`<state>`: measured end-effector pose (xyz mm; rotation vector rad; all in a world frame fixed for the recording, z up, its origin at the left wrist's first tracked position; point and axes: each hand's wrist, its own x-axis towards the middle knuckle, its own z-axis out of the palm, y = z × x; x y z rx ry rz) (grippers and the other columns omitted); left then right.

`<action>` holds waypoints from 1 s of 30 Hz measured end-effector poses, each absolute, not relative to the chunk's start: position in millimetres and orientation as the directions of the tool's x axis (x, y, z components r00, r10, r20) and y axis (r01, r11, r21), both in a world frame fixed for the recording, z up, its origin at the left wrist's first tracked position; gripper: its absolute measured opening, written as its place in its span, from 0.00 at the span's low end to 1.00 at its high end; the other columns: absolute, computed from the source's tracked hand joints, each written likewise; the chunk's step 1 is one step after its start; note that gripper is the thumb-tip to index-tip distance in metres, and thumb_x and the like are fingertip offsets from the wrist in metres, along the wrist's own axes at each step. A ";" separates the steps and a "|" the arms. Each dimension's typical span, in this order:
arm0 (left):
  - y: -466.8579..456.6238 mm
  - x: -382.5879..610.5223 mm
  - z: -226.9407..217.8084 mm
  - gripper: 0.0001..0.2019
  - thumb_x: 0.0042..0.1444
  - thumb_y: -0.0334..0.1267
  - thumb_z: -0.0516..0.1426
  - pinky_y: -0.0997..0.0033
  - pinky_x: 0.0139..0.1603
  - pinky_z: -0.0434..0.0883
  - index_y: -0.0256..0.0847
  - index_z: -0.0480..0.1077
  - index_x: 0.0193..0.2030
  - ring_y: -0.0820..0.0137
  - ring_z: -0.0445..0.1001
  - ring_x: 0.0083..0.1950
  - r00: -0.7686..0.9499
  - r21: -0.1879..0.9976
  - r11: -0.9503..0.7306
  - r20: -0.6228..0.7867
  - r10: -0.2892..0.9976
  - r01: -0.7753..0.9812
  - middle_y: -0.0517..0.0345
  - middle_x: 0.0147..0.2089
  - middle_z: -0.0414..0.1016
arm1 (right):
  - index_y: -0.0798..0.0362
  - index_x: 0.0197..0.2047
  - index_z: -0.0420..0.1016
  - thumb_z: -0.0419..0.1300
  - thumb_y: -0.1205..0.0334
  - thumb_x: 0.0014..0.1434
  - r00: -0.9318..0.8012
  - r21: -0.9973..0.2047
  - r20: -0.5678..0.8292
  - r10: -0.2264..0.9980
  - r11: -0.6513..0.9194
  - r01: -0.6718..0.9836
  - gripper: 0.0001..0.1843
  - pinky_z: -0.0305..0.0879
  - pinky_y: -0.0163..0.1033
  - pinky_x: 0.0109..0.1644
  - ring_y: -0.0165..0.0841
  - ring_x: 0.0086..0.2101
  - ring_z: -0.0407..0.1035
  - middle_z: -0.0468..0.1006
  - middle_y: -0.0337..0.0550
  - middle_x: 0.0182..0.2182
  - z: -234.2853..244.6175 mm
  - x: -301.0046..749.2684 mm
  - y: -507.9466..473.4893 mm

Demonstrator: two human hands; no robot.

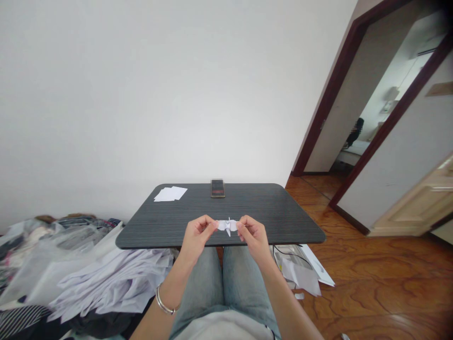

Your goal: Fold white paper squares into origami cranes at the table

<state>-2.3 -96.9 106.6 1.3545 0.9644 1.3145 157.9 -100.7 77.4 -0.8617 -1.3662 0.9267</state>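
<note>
A small white origami crane (227, 226) is held in the air just above the front edge of a dark grey wood-grain table (255, 203). My left hand (197, 234) pinches one end of the folded paper between thumb and fingers. My right hand (253, 235) pinches the opposite end the same way. The crane's pointed middle fold hangs downward between my hands. A small stack of white paper sheets (170, 193) and a phone (217, 188) lie at the table's far side, well beyond both hands.
A heap of white paper and cloth (106, 278) sits on the left, below the table. Loose papers and a dark cable (297, 269) lie on the wooden floor (371, 283) to the right. A cream door (414, 203) stands ajar, with a dark blurred figure (355, 133) in the room beyond.
</note>
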 end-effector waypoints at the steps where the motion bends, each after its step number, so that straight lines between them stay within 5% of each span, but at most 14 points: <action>1: -97.0 -2.3 106.6 0.13 0.45 0.44 0.61 0.75 0.22 0.49 0.37 0.67 0.19 0.79 0.52 0.19 0.099 0.974 -0.207 0.215 0.972 -0.089 0.65 0.17 0.62 | 0.52 0.21 0.61 0.55 0.51 0.55 -0.013 -0.913 0.406 0.914 0.405 -0.040 0.18 0.48 0.32 0.22 0.25 0.17 0.53 0.60 0.33 0.16 77.2 158.2 -100.5; 23: -97.4 4.1 107.1 0.16 0.45 0.47 0.60 0.77 0.20 0.47 0.36 0.64 0.21 0.81 0.51 0.18 0.218 0.985 -0.159 0.170 0.961 -0.065 0.67 0.16 0.56 | 0.53 0.21 0.62 0.57 0.52 0.53 -0.044 -0.935 0.348 0.937 0.342 -0.094 0.16 0.46 0.30 0.19 0.23 0.17 0.53 0.62 0.33 0.16 83.5 154.1 -103.0; 30: -97.5 4.6 109.4 0.14 0.43 0.42 0.63 0.78 0.22 0.57 0.35 0.65 0.23 0.79 0.59 0.24 0.255 0.974 -0.179 0.210 0.944 -0.139 0.60 0.29 0.68 | 0.53 0.21 0.62 0.57 0.52 0.53 -0.040 -0.936 0.342 0.939 0.337 -0.104 0.16 0.46 0.30 0.19 0.23 0.16 0.53 0.62 0.32 0.16 83.3 154.2 -103.3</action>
